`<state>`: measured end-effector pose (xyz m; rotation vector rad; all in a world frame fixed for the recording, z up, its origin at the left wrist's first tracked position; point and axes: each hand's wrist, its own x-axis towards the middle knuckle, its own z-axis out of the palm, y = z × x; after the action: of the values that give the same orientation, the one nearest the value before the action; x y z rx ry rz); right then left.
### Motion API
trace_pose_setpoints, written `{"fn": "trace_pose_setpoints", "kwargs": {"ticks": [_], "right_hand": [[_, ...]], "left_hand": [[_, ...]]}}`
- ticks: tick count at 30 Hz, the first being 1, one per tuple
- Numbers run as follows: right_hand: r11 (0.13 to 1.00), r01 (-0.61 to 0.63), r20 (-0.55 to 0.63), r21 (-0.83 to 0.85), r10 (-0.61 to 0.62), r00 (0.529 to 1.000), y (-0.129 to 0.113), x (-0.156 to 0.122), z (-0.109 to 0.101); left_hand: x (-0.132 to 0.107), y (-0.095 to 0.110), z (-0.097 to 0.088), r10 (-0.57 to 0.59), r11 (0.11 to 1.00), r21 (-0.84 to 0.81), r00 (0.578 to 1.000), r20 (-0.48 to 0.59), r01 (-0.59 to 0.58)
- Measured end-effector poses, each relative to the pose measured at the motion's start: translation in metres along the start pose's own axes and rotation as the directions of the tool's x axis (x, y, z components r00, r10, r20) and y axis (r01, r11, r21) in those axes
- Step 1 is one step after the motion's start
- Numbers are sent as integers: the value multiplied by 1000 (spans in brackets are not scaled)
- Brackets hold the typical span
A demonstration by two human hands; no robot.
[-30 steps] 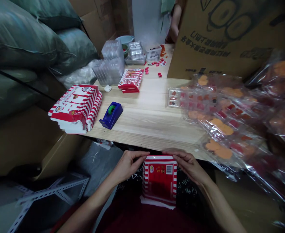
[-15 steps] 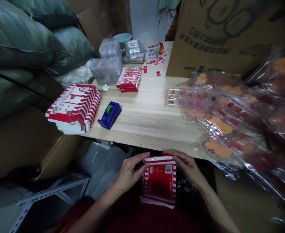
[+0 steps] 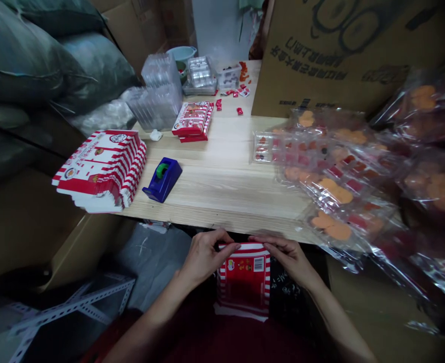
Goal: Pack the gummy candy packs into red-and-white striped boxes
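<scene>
I hold a red-and-white striped carton (image 3: pixel 244 282) upright in my lap, just below the near edge of the wooden table (image 3: pixel 222 186). My left hand (image 3: pixel 203 254) pinches its top left corner. My right hand (image 3: pixel 288 254) grips the top right corner, fingers curled over the upper flap. A barcode and small pictures show on the carton's near face. A stack of flat cartons of the same striped kind (image 3: pixel 103 169) lies at the table's left end.
A blue tape dispenser (image 3: pixel 163 179) sits beside the flat stack. Clear plastic trays (image 3: pixel 158 96), a smaller pile of red packets (image 3: pixel 192 120) and scattered red pieces lie farther back. Bagged trays of orange and red sweets (image 3: pixel 339 171) cover the right side. A large cardboard box (image 3: pixel 339 55) stands behind.
My left fingers have slid further over the carton's top edge towards the right hand. The view has shifted a little to the right; the carton stays in my lap.
</scene>
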<state>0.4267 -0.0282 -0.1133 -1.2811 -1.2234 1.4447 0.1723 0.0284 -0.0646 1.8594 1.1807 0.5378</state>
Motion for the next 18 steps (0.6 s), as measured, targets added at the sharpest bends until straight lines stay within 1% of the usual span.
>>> {"fn": "trace_pose_setpoints", "kwargs": {"ticks": [3, 8, 11, 14, 15, 16, 18], "right_hand": [[1000, -2, 8, -2, 2, 1000, -2, 1, 0], [1000, 7, -4, -4, -7, 1000, -5, 4, 4], [1000, 11, -27, 5, -11, 1000, -5, 5, 5], [1000, 9, -33, 3, -9, 999, -3, 3, 4], [1000, 7, -38, 1, -7, 999, -3, 1, 3], [1000, 7, -46, 0, -7, 999, -2, 0, 2], [1000, 4, -57, 2, -4, 998, -2, -2, 3]], "left_hand": [[4, 0, -1, -2, 1000, 8, 1000, 26, 2], [6, -2, -2, 21, 999, 38, 1000, 13, -22], [6, -3, -4, 83, 995, 49, 996, 43, -85], [2, -5, -8, 166, 985, 33, 982, 91, -170], [0, -5, -9, 175, 984, 17, 980, 94, -177], [-3, -6, -9, 165, 986, -8, 982, 94, -165], [-7, -7, -9, 102, 993, -64, 991, 86, -96]]}}
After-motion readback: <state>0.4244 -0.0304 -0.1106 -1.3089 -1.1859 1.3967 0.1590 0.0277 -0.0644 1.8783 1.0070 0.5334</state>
